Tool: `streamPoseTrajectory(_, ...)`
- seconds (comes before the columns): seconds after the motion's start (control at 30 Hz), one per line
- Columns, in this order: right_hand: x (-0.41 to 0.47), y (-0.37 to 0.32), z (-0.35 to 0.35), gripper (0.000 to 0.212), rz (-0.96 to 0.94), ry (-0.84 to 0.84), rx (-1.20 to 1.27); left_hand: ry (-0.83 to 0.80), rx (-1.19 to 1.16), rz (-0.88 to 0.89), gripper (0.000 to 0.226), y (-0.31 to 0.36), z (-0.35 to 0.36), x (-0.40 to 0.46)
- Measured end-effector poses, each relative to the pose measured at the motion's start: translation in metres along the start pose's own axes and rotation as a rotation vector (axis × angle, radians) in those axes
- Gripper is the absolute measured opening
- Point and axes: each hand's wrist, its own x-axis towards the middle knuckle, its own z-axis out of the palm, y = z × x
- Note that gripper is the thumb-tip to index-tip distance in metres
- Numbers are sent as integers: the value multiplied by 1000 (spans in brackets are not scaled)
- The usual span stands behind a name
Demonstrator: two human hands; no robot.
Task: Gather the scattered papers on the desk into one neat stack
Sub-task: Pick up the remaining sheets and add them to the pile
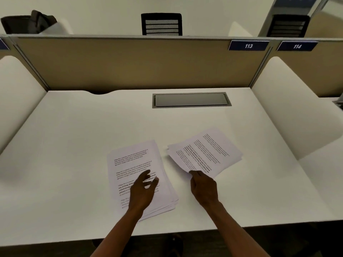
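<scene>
A loose stack of printed papers (133, 164) lies near the front middle of the white desk (74, 136), its sheets fanned out at the lower right corner. My left hand (143, 190) hovers over or rests on this stack with fingers spread. A second bundle of printed sheets (206, 153) is to the right, tilted and angled away from the first stack. My right hand (204, 186) pinches its near corner, lifting that edge off the desk.
A grey cable hatch (191, 100) is set into the desk at the back. Tan partition panels (130, 62) and white side dividers (289, 101) enclose the desk. The front edge runs just below my forearms.
</scene>
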Motion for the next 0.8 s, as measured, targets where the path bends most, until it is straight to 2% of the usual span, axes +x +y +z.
streamPoseTrajectory(0.13, -18, -17, -4, 27, -41, 103, 149, -160, -187, -236, 79, 13, 18, 2)
streamPoseTrajectory(0.23, -35, -26, -4, 23, -25, 85, 226, -253, -401, -412, 86, 26, 32, 7)
streamPoseTrajectory(0.33, -47, -28, -3, 19, -15, 17, 313, -309, -496, -465, 58, 28, 41, 10)
streamPoseTrajectory(0.4, -52, -25, -2, 20, 8, -10, 382, -264, -476, -452, 41, 28, 44, 8)
streamPoseTrajectory(0.43, -53, -22, -2, 25, 60, 7, 420, -237, -469, -445, 39, 27, 46, 7)
streamPoseTrajectory(0.5, -55, -21, -9, 41, 281, 84, 489, -193, -492, -435, 45, 24, 48, 8)
streamPoseTrajectory(0.57, -54, -22, -19, 53, 587, 123, 590, -139, -519, -447, 53, 20, 47, 9)
streamPoseTrajectory(0.67, -50, -19, -26, 54, 1001, 53, 825, -124, -539, -430, 55, 18, 47, 7)
streamPoseTrajectory(0.73, -46, -17, -24, 51, 1174, 45, 1151, -134, -526, -403, 55, 19, 48, 4)
streamPoseTrajectory(0.8, -42, -13, -22, 45, 1234, 59, 1349, -155, -510, -368, 54, 18, 51, 1)
